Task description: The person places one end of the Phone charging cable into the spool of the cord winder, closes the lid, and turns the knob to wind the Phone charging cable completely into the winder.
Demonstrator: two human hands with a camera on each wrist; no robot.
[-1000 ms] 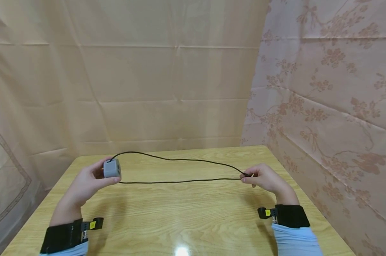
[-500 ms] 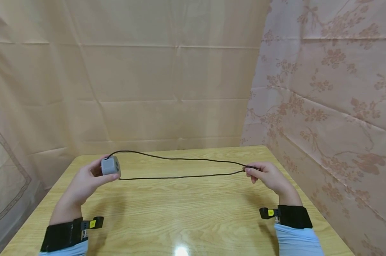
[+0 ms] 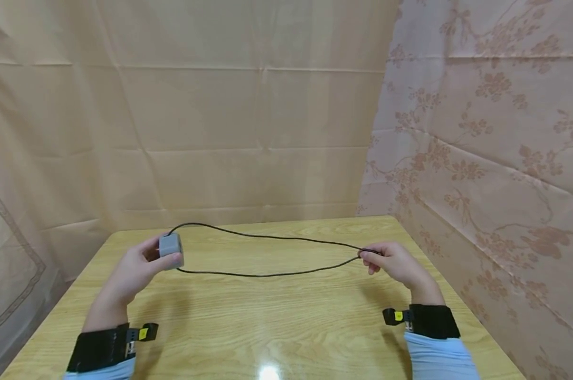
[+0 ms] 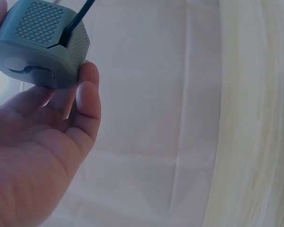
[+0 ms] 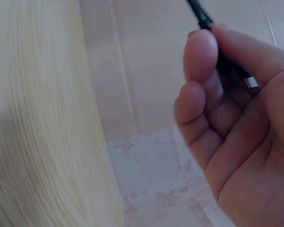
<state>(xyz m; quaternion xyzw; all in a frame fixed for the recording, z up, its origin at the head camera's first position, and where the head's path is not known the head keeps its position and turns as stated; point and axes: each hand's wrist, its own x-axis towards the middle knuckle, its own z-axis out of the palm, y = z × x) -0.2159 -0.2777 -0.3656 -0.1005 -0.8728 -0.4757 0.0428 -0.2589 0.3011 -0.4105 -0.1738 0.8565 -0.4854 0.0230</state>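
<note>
Currently, left hand [image 3: 135, 268] grips grey block [image 3: 170, 248]; right hand [image 3: 394, 262] pinches black cable [image 4: 79, 18], which runs doubled between them above counter [image 3: 277, 316].

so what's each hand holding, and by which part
The left hand holds the grey block by its body, between thumb and fingers. The right hand pinches the black cable where its two strands meet, beside a metal plug tip.

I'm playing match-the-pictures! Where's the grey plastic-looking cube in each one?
Head: the grey plastic-looking cube is left of centre, below the middle.
Left wrist: top left corner, looking bluer.
Right wrist: not there.
Shared landmark: the flat, pale, wood-grained tabletop, at the bottom in head, right side in left wrist, left side in right wrist.
</note>
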